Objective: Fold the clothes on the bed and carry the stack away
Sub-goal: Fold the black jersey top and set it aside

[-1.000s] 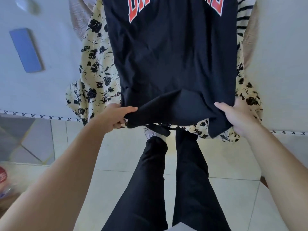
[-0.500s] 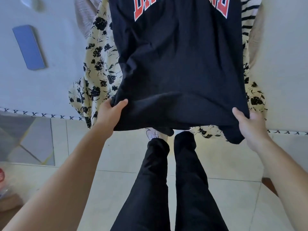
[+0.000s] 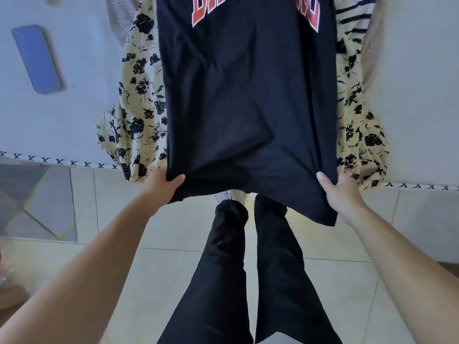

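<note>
A dark navy T-shirt (image 3: 246, 100) with red block letters lies stretched over the bed's near edge. My left hand (image 3: 162, 183) grips its lower left hem corner. My right hand (image 3: 340, 192) grips the lower right hem corner, and the hem hangs past the mattress edge. Under the shirt lies a cream garment with black flowers (image 3: 139, 115), showing on both sides. A black-and-white striped garment (image 3: 352, 23) peeks out at the upper right, and a beige one (image 3: 372, 58) beside it.
A blue phone (image 3: 37, 58) lies on the light bed sheet (image 3: 62, 120) at the left. The bed's edge has a cross-stitch trim (image 3: 57, 162). My black-trousered legs (image 3: 248, 269) stand on pale floor tiles (image 3: 159, 269) close to the bed.
Both hands have pulled the shirt's hem toward me and spread apart, drawing the fabric flatter and wider. The hem's bunched fold has smoothed out.
</note>
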